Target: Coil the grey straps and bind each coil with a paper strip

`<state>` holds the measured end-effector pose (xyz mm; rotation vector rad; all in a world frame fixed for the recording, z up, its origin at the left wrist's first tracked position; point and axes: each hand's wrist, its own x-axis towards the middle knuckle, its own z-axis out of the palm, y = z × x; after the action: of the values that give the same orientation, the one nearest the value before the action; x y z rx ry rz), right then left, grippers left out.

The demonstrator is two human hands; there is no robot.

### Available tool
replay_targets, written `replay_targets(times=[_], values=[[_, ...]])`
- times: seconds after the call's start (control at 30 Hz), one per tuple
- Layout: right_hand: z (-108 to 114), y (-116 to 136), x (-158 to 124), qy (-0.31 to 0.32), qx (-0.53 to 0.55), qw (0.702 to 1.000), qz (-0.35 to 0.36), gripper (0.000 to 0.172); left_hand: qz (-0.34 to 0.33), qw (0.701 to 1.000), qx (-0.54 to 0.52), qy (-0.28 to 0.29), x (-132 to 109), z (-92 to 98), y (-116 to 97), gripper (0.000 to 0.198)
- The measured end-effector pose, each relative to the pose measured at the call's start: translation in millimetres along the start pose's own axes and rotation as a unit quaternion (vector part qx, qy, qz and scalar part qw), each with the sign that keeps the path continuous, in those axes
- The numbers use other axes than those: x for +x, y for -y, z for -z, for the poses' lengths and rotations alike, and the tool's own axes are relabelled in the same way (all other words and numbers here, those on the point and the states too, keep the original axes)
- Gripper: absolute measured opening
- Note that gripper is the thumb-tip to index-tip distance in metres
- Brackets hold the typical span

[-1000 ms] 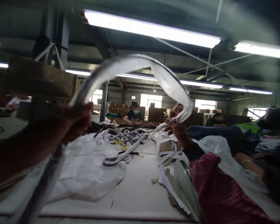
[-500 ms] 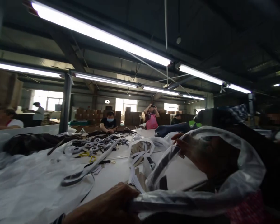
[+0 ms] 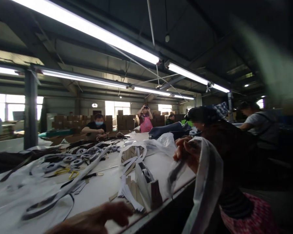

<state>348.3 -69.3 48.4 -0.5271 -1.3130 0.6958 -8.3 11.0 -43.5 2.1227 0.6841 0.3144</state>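
My right hand (image 3: 188, 152) is closed round a dark strap in clear plastic wrapping (image 3: 207, 182). One end hangs beside the table edge, and the longer part loops over and drops toward the bottom of the view. My left hand (image 3: 100, 216) is low at the front of the white table (image 3: 88, 195), fingers extended and a little blurred, holding nothing. Between the hands stands a tape dispenser (image 3: 146, 185) with pale paper strips (image 3: 132, 195) beside it. A clear bag of beige strips (image 3: 132, 154) lies behind it.
Coiled straps (image 3: 81, 157), yellow-handled tools (image 3: 62, 171) and a long wrapped strap (image 3: 80, 177) lie on the left. Dark blue fabric (image 3: 169, 129) is farther back. A person in a dark cap (image 3: 205, 115) is close on the right; other people are beyond the table.
My left hand has let go of the wrapped strap, whose loop has dropped and now hangs from my right hand. The view has turned right, showing more of the people there.
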Motion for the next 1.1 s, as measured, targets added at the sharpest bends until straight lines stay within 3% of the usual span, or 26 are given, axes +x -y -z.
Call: replay_targets(times=[0.03,0.1,0.2,0.3,0.37,0.43,0.5,0.53,0.6,0.7,0.8,0.93,1.1], values=[[-11,-5,-1,0.021,0.011,1.0,-0.002,0.029,0.03,0.997,-0.03,-0.058,4,-1.4,-20,0.06],[-32,-17,-4,0.064,0.034,0.997,-0.015,0.026,0.024,0.987,-0.028,-0.157,17,-9.2,-62,0.066],[-53,-35,-9,0.121,0.017,0.991,-0.053,0.025,-0.041,0.991,-0.064,-0.113,38,-27.0,-102,0.061],[-55,-46,-13,0.124,-0.041,0.989,-0.067,0.016,-0.097,0.981,-0.11,-0.123,45,-45.7,-106,0.042],[-51,-46,-16,0.107,-0.128,0.986,-0.026,0.009,-0.082,0.965,-0.195,-0.157,45,-55.4,-99,0.041],[-47,-42,-20,0.113,-0.273,0.955,0.037,0.006,-0.051,0.932,-0.336,-0.127,42,-61.8,-94,0.054],[-45,-36,-25,0.145,-0.402,0.901,0.079,0.012,-0.024,0.896,-0.439,-0.065,37,-64.5,-94,0.068],[-44,-32,-28,0.166,-0.439,0.879,0.08,0.015,-0.011,0.889,-0.455,-0.049,34,-64.3,-95,0.069],[-42,-26,-32,0.215,-0.457,0.862,0.035,0.013,0.012,0.904,-0.424,-0.061,25,-60.1,-98,0.059],[-33,-20,-37,0.308,-0.344,0.877,-0.131,0.023,0.045,0.942,-0.318,-0.093,13,-44.4,-95,0.045],[-25,-22,-39,0.358,-0.183,0.883,-0.242,0.035,0.078,0.966,-0.239,-0.061,8,-24.5,-82,0.044],[-28,-42,-40,0.342,-0.083,0.883,-0.309,0.035,0.105,0.978,-0.163,-0.074,12,-7.7,-78,0.042],[-52,-61,-31,0.321,0.022,0.893,-0.314,0.033,0.128,0.986,-0.084,-0.067,23,-7.6,-100,0.039]])
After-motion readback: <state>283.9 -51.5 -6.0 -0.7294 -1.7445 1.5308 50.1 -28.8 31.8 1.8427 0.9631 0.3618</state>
